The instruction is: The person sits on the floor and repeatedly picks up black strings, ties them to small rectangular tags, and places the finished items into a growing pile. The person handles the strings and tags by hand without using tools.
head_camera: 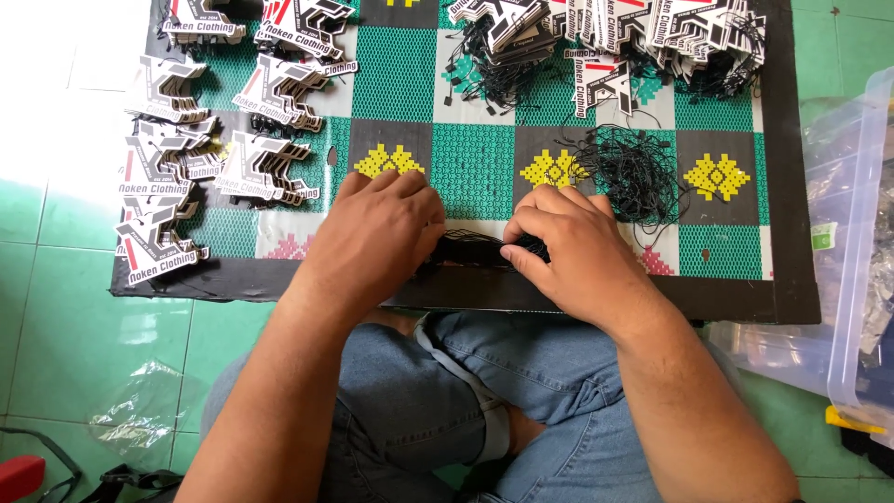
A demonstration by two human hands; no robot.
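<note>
My left hand (377,237) and my right hand (568,251) rest palm-down at the near edge of a green, black and grey patterned mat (475,158). Between them they grip a small bundle of black strings on a dark tag stack (475,250); the fingertips of both hands close on it from either side. A loose tangle of black strings (638,172) lies just beyond my right hand.
Stacks of black-and-white die-cut tags (270,93) lie at the mat's left. More strung tags (615,33) are piled at the top right. A clear plastic bin (861,242) stands at the right. Crumpled clear plastic (135,410) lies on the green tile floor.
</note>
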